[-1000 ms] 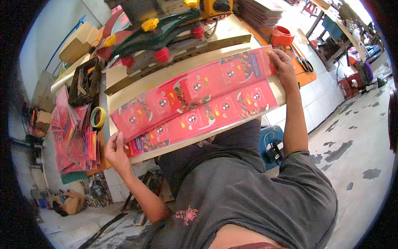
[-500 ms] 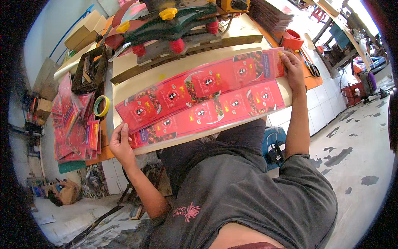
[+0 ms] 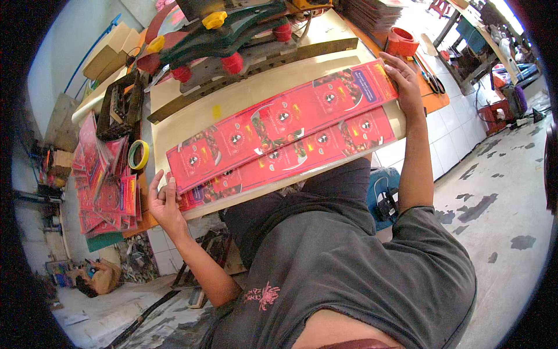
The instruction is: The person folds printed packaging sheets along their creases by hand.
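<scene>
A long red printed plastic strip (image 3: 282, 119) slants above the table in front of me, its right end raised higher in view than its left. My right hand (image 3: 404, 84) has its fingers closed over the far right end. At the lower left corner, my left hand (image 3: 167, 203) pinches the strip's other end between thumb and fingers. Beneath it lies another red printed strip (image 3: 325, 145), partly covered, along the table's near edge. Both carry repeated food pictures and round emblems.
Beyond the strips stands a dark green clamp-like machine (image 3: 232, 38) with red feet and yellow knobs, behind a metal bar (image 3: 256, 75). To the left are a yellow tape roll (image 3: 138, 155), a heap of red packets (image 3: 110, 192) and a dark tray (image 3: 121, 104). Scissors (image 3: 433, 81) lie right.
My view has shifted slightly, moving the machine leftward in the picture. The upper strip lies flatter, and its left end has come slightly closer to my left hand.
</scene>
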`<state>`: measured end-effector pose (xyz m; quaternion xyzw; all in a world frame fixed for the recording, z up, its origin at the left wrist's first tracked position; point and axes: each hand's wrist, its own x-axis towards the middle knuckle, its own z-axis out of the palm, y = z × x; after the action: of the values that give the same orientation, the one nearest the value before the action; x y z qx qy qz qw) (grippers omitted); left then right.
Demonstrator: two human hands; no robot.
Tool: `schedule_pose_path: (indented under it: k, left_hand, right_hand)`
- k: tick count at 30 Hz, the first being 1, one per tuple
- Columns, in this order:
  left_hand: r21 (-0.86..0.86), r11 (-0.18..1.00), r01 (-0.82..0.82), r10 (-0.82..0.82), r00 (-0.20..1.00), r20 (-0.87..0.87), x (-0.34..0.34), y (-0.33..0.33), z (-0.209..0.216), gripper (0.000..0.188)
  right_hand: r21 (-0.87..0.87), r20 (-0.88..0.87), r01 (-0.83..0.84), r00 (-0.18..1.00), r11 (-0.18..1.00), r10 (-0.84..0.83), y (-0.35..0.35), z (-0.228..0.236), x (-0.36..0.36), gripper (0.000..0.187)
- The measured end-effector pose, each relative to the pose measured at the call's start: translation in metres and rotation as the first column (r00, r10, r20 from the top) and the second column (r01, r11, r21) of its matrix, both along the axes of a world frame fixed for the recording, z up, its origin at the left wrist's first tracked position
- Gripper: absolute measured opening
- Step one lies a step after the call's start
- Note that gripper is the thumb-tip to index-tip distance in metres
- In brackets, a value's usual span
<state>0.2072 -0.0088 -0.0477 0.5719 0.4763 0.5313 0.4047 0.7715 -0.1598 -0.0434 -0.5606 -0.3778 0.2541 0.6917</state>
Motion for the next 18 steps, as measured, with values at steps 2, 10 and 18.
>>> schedule_pose_path:
  k: [2,10,18]
  left_hand:
    - [-0.012,1.0,0.017,-0.017,0.999,0.046,-0.001,0.002,-0.002,0.041]
    - [0.005,0.999,0.041,-0.041,0.999,0.025,-0.007,0.002,-0.004,0.048]
    - [0.026,0.998,0.058,-0.06,0.997,0.057,-0.005,0.002,-0.004,0.052]
  right_hand:
    - [0.011,-0.006,-0.047,0.999,0.999,0.047,-0.002,-0.001,0.005,0.042]
    - [0.009,-0.044,-0.043,0.998,0.999,0.043,0.0,-0.006,0.009,0.041]
    - [0.019,-0.043,-0.048,0.998,0.999,0.049,-0.002,-0.003,0.004,0.039]
